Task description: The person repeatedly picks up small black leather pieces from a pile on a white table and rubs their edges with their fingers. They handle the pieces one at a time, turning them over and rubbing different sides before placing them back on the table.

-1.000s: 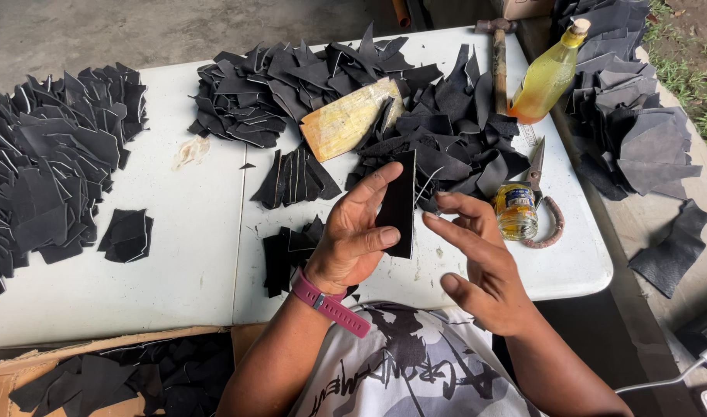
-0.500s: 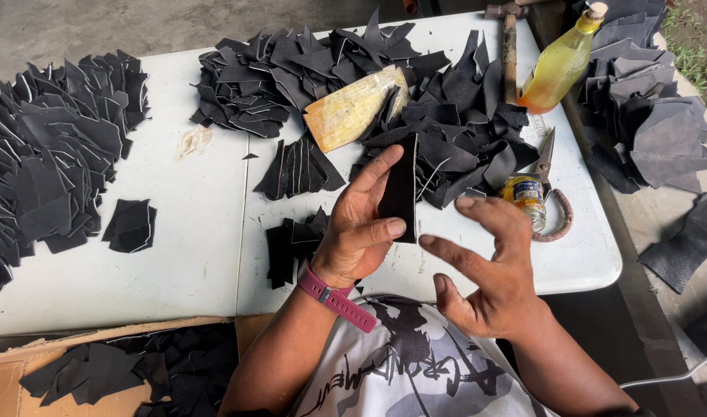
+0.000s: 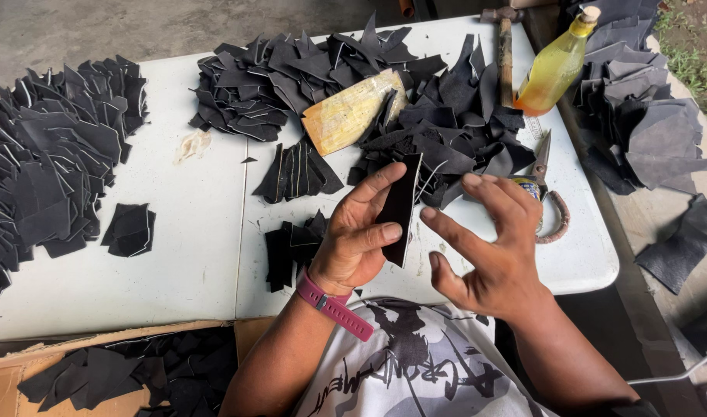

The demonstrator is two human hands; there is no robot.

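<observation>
My left hand (image 3: 359,232) holds a black leather piece (image 3: 401,207) upright between thumb and fingers, just above the near edge of the white table (image 3: 191,232). A pink band sits on that wrist. My right hand (image 3: 489,245) hovers beside the piece with fingers spread and holds nothing. A small stack of black pieces (image 3: 290,245) lies on the table just left of my left hand.
Heaps of black leather pieces lie at the far left (image 3: 44,166), at the back (image 3: 292,77) and at the right (image 3: 639,123). A yellow-stained board (image 3: 347,117), a hammer (image 3: 506,54), a bottle of yellow liquid (image 3: 556,66) and scissors (image 3: 545,193) lie nearby. A cardboard box (image 3: 98,371) holds more pieces.
My right hand has drawn away from the leather piece and its fingers have spread. My left hand keeps holding the piece in much the same place.
</observation>
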